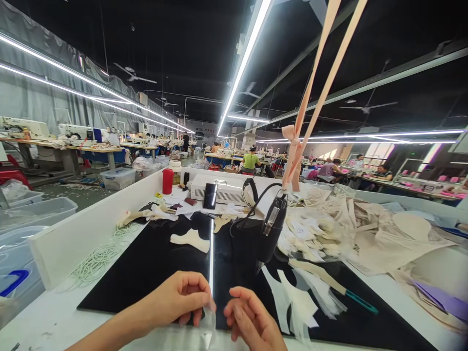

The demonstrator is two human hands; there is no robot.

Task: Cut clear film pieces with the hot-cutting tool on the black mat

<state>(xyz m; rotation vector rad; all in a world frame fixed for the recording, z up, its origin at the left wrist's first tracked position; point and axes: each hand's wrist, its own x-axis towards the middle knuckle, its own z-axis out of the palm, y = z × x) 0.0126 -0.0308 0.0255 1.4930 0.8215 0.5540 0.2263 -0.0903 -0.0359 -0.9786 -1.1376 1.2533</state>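
My left hand (185, 298) is closed, thumb against fingertips, on a thin translucent strip (208, 327) that hangs down at the near edge of the black board (146, 273). To its right, my right hand (252, 319) has loosely bent fingers standing a little apart, and I see nothing between them. A cream fabric piece (192, 240) lies flat on the board beyond my left hand. Right of my hands lie several white and translucent cut pieces (298, 297). Above them a black handheld tool (272, 224) hangs, tip down, from peach fabric bands (298, 146).
A turquoise-handled tool (361, 301) rests on the board's right side. Beige fabric piles (395, 234) cover the right. Tangled pale-green cord (102, 256) lies left. At the back stand a white machine (234, 189), a phone (210, 196) and a red cup (167, 181). People sit at distant tables.
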